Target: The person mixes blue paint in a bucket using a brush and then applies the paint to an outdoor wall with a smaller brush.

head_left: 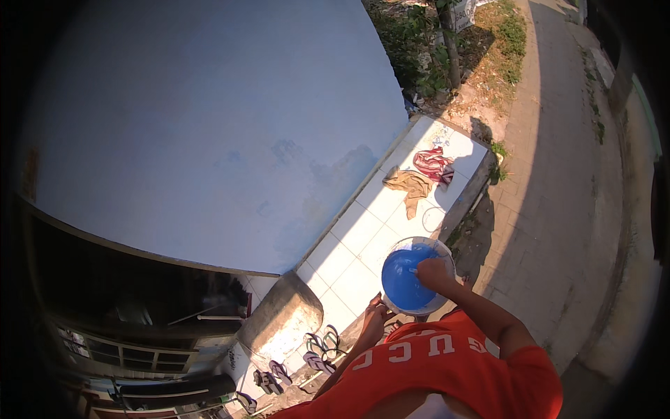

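The right hand is clenched above the opening of a round white plastic bucket, its fingers wrapped round a short pale piece; only a bit of this pokes out on the left of the fist, too little to tell what it is. The left hand is at the bucket's near left side, fingers bent and close against the outside; whether they grip the bucket or merely rest on it, I cannot tell.

The right forearm reaches in from the near right, elbow bent, the hand angled left over the opening. The left arm runs forward along the left of the person's red shirt with white lettering, and its hand is lower and nearer than the right one.

The bucket is directly in front of the person, at the right edge of a white tiled floor strip. It contains bright blue paint, smooth and glossy, with paler smears round the inner wall.

Farther along the tiles lie a crumpled tan cloth and, just beyond it, a red-and-white striped cloth. A light blue wall with blotchy patches borders the strip on the left. Nearer, on the left, several flip-flops lie beside a rough concrete block. A paved path runs along the right.
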The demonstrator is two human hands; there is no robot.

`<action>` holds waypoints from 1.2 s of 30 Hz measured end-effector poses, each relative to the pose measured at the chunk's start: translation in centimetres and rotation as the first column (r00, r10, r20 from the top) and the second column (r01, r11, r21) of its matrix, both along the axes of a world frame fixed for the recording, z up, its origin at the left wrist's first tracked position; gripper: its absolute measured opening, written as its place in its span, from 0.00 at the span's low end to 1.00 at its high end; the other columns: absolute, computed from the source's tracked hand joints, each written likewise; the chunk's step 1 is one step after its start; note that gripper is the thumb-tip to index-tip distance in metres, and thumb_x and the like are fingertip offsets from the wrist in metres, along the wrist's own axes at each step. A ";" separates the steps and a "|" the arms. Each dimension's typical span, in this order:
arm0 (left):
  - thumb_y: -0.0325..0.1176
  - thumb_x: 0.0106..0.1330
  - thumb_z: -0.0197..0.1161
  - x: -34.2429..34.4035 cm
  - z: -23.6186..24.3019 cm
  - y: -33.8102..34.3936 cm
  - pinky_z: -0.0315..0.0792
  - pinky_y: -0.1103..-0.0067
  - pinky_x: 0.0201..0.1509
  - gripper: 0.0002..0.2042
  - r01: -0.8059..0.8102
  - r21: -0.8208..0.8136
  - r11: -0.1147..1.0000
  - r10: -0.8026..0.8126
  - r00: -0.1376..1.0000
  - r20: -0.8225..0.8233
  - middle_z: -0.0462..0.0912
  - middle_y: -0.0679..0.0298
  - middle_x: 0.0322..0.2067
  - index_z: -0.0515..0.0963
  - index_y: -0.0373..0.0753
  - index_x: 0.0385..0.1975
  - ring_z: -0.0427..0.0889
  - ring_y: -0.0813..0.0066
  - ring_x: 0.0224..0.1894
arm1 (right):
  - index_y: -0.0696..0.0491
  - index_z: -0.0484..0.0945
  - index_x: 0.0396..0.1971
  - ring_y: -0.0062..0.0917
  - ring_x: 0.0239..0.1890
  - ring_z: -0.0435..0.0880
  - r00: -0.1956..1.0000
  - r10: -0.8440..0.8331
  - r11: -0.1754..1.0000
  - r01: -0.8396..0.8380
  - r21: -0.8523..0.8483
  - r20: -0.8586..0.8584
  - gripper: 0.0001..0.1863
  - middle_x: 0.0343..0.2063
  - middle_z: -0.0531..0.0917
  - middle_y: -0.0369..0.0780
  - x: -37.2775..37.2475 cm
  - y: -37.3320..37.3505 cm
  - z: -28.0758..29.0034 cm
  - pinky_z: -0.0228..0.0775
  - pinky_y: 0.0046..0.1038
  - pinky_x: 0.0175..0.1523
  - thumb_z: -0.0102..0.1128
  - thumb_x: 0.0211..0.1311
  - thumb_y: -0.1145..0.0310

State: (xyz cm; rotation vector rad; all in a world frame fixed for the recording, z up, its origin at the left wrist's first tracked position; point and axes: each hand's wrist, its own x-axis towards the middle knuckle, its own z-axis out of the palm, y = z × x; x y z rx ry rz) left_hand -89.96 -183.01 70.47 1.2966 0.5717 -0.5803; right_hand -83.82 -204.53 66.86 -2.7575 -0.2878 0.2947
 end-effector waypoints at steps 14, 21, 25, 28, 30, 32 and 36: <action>0.21 0.56 0.44 0.4 1.7 -17.9 0.73 0.69 0.58 0.26 -0.017 -0.141 0.990 0.019 1.000 0.015 0.74 0.57 0.53 0.65 0.33 0.59 0.75 0.66 0.54 | 0.51 0.82 0.26 0.37 0.32 0.83 0.995 -0.096 0.994 0.093 0.065 0.034 0.13 0.25 0.83 0.42 2.4 -20.8 5.6 0.74 0.38 0.37 0.59 0.58 0.57; 0.21 0.56 0.45 4.2 3.4 -22.0 0.71 0.69 0.60 0.26 0.148 -0.092 0.985 -0.140 0.986 0.086 0.70 0.57 0.55 0.64 0.31 0.59 0.74 0.65 0.56 | 0.51 0.81 0.26 0.39 0.32 0.83 0.991 0.060 0.959 -0.091 0.270 0.122 0.14 0.27 0.83 0.44 3.4 -20.7 1.8 0.73 0.40 0.37 0.58 0.58 0.56; 0.19 0.56 0.40 5.7 2.9 -21.1 0.76 0.67 0.57 0.22 0.282 0.051 0.958 -0.286 0.930 0.229 0.68 0.62 0.57 0.71 0.34 0.52 0.75 0.70 0.55 | 0.50 0.82 0.27 0.38 0.33 0.83 0.975 0.219 0.932 -0.216 0.289 0.024 0.11 0.28 0.83 0.44 1.9 -20.5 3.5 0.74 0.40 0.38 0.58 0.57 0.59; 0.19 0.56 0.40 6.1 1.8 -20.2 0.76 0.67 0.56 0.23 0.328 0.079 0.941 -0.336 0.895 0.294 0.69 0.62 0.56 0.70 0.33 0.53 0.75 0.70 0.55 | 0.50 0.83 0.28 0.37 0.31 0.83 0.938 0.337 0.936 -0.324 0.140 -0.082 0.07 0.25 0.83 0.41 1.8 -21.7 4.3 0.74 0.37 0.36 0.64 0.52 0.63; 0.18 0.54 0.51 6.0 2.6 -20.5 0.74 0.71 0.57 0.19 0.284 0.047 0.958 -0.286 0.918 0.273 0.70 0.61 0.55 0.74 0.30 0.49 0.74 0.69 0.55 | 0.50 0.83 0.27 0.37 0.31 0.83 0.957 0.249 0.968 -0.241 0.070 -0.146 0.06 0.25 0.82 0.41 2.2 -22.9 5.0 0.74 0.37 0.36 0.64 0.52 0.64; 0.18 0.52 0.61 6.1 3.7 -21.3 0.71 0.76 0.58 0.17 0.220 0.007 0.975 -0.216 0.949 0.232 0.71 0.59 0.54 0.78 0.27 0.44 0.73 0.68 0.55 | 0.50 0.83 0.26 0.37 0.31 0.83 0.947 0.266 0.964 -0.260 0.052 -0.180 0.06 0.24 0.82 0.41 3.1 -23.6 5.5 0.74 0.38 0.36 0.64 0.52 0.64; 0.16 0.54 0.53 6.1 3.6 -20.8 0.75 0.75 0.55 0.21 0.100 -0.102 0.990 -0.090 0.991 0.103 0.71 0.59 0.53 0.73 0.29 0.51 0.74 0.69 0.55 | 0.51 0.82 0.26 0.39 0.31 0.82 0.904 0.403 0.911 -0.381 0.160 -0.143 0.08 0.25 0.82 0.43 3.4 -22.3 5.7 0.73 0.38 0.35 0.63 0.53 0.63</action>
